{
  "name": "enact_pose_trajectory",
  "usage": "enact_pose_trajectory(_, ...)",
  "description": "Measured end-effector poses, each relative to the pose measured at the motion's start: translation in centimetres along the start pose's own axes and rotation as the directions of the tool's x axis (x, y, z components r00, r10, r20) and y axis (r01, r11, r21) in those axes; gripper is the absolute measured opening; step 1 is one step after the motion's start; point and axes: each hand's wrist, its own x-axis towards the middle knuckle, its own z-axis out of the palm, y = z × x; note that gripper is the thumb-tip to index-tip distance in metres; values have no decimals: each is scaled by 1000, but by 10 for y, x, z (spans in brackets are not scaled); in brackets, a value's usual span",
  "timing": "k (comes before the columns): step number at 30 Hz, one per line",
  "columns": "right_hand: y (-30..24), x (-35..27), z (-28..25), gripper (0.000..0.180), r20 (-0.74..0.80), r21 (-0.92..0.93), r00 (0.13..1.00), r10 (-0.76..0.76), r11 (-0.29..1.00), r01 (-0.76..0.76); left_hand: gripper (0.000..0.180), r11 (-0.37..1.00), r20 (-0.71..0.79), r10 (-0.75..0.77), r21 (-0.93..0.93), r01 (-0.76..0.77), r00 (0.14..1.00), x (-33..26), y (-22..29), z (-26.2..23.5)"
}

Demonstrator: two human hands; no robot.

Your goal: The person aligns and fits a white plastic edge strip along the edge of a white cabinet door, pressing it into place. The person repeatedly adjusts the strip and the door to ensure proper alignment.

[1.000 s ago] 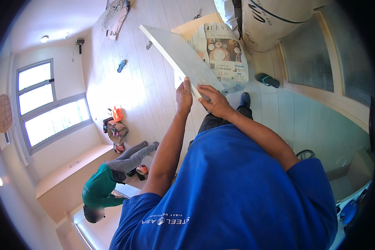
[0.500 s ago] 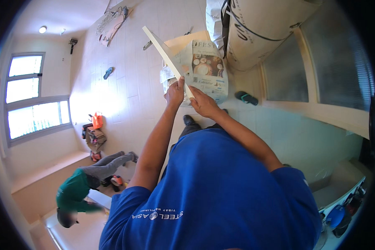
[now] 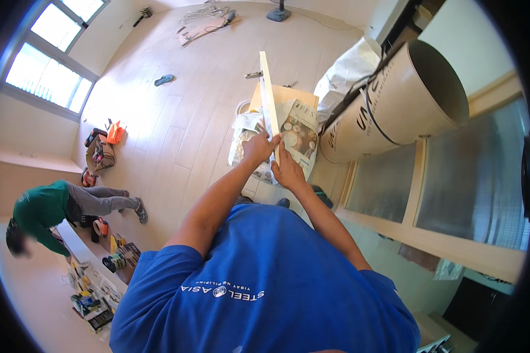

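1. The pale plank floor (image 3: 176, 135) carries a blue slipper (image 3: 164, 80), an orange item (image 3: 116, 132) beside a brown box (image 3: 100, 155), and a black stand base (image 3: 278, 15).
2. A pinkish board (image 3: 195, 32) on that floor bears tangled cables (image 3: 206, 13).
3. Newspaper sheets (image 3: 300, 134) partly cover a wooden board (image 3: 294, 94).

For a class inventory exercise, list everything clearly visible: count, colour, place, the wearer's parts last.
panel: 1, white, upper centre
hinge: 1, metallic, panel's left
newspaper: uncounted, off-white, beneath panel
cardboard tube: 1, beige, upper right
sack: 1, white, beside tube
slippers: 2, blue and dark, floor
container: 1, brown, left floor
co-worker: 1, green shirt, far left
window: 1, grey-framed, upper left
glazed panes: 2, grey, right
gear: uncounted, mixed, lower left
shirt: 1, blue, bottom
left hand and right hand: 2, bare, panel
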Motion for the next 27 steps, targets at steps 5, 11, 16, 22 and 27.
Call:
enact_pose_trajectory(5,-23,3,12,89,53,-43,997,56,998,-54,76,991,-24,-16,-136,12,1000,-2,-24,2)
enact_pose_trajectory(11,-22,-2,29,89,26,-73,993,112,991,-110,80,981,40,-50,-188,56,998,11,-19,-18)
enact_pose_trajectory(16,-26,1,34,91,-27,-119,989,148,981,-150,95,922,234,-48,-363,133,971,23,-26,-14)
enact_pose_trajectory(22,-68,64,25,98,-78,-53,931,355,931,-360,112,917,367,24,-379,126,930,43,-42,-13)
enact_pose_trajectory(27,-51,60,50,84,-283,70,924,257,966,-247,113,914,408,116,-402,63,906,40,-54,-25)
